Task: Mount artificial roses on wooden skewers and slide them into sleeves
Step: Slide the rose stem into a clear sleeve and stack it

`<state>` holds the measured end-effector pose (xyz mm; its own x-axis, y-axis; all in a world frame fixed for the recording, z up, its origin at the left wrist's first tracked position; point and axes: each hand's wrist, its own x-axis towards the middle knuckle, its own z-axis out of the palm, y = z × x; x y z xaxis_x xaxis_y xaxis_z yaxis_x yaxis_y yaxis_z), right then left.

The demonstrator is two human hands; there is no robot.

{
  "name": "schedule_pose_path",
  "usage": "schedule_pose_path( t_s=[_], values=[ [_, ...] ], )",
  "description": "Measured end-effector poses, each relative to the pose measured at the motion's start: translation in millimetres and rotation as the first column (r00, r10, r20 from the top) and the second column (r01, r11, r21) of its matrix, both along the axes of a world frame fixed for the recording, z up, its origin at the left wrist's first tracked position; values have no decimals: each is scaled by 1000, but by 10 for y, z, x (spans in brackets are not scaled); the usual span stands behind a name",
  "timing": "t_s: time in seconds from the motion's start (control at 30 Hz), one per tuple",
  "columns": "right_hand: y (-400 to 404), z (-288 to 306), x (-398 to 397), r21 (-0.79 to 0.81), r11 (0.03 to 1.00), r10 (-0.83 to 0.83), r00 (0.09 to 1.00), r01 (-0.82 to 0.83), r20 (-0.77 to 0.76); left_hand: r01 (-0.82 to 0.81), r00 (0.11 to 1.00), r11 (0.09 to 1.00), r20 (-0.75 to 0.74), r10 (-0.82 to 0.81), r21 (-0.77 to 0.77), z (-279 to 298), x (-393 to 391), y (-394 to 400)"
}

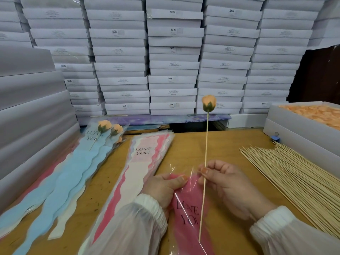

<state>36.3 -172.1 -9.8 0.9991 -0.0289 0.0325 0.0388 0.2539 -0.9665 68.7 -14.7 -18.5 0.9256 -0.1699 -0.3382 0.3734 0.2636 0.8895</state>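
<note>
Right hand (227, 183) pinches the skewer (204, 162) between thumb and forefinger, about mid-length. Skewer axis near vertical in frame, slight lean; peach rose (208, 103) on the far end, pointing up and away from the person, bare end toward them. Lower part of the skewer sits inside the pink sleeve (189, 212), "LOVE YOU" print visible. Left hand (163, 188) grips the sleeve's open top edge, thumb over it. Sleeve long axis runs roughly along the skewer, above the wooden table (230, 144).
</note>
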Motion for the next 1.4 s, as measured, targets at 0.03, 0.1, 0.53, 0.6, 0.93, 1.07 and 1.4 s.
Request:
schedule_pose_path(
  t_s=[0.03, 0.1, 0.53, 0.6, 0.93, 1.07, 1.4],
  values=[
    [-5, -1, 4, 13, 1000, -5, 1000, 5, 11, 1, 1000, 1000, 2, -1, 2, -4, -12, -6],
    [-8, -1, 7, 14, 1000, -22, 1000, 22, 17, 4, 1000, 1000, 12, -4, 4, -14, -26, -18],
    [-1, -4, 13, -80, 996, -42, 999, 45, 32, 181, 983, 983, 39, -181, -13, -35, -14, 38],
    [-59, 23, 41, -131, 987, -90, 996, 93, 31, 174, 983, 984, 53, -175, 31, -48, 11, 56],
    [-305, -21, 221, 118, 974, -186, 978, 196, -90, 285, 939, 916, 109, -326, 283, -24, 6, 117],
    [-313, -67, 268, 106, 961, -244, 962, 257, -119, 414, 883, 845, 76, -463, 337, 5, -33, 142],
    [-275, -80, 278, 99, 929, -345, 930, 357, -124, 495, 827, 783, 72, -557, 377, -16, -76, 116]
  ],
)
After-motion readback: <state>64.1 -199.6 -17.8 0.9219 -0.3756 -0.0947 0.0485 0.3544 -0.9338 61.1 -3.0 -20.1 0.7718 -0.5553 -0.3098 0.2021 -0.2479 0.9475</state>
